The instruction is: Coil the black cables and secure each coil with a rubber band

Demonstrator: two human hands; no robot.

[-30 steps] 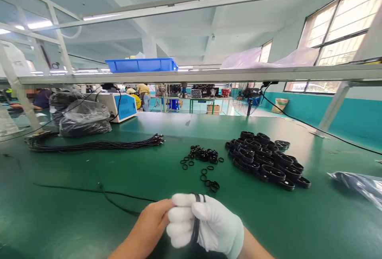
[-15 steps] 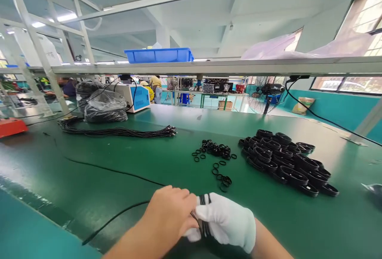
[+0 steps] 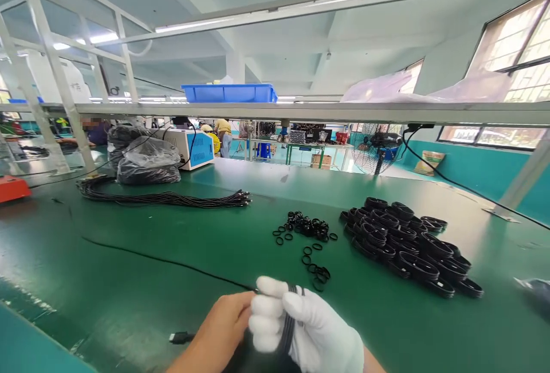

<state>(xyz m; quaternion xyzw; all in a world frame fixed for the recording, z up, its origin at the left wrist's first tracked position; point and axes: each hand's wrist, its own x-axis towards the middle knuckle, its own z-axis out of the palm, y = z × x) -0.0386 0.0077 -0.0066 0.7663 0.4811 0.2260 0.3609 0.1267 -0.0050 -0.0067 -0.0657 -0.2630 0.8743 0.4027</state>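
My right hand (image 3: 307,321), in a white glove, is closed around a coiled black cable (image 3: 289,327) whose loops pass between thumb and fingers. Bare and curled, my left hand (image 3: 226,324) meets the gloved fingers from the left, closed at the cable; its fingertips are partly hidden. A length of the cable stretches away leftward over the green table (image 3: 141,298). By my left wrist lies a cable plug (image 3: 183,337) with a light metal tip. Just beyond my hands are loose black rings (image 3: 320,273), with a denser heap of rings (image 3: 307,225) behind them.
Many coiled black cables (image 3: 412,247) are piled at the right. A bundle of straight cables (image 3: 172,198) lies at the back left, near a plastic-wrapped bag (image 3: 148,161) and a blue-and-white machine (image 3: 195,146). Overhead, a shelf carries a blue bin (image 3: 230,93).
The gloved fingers have wrapped over the coil, and my left hand has shifted left and down. The cable's plug end has drawn nearer to my left wrist. The view has tilted slightly up.
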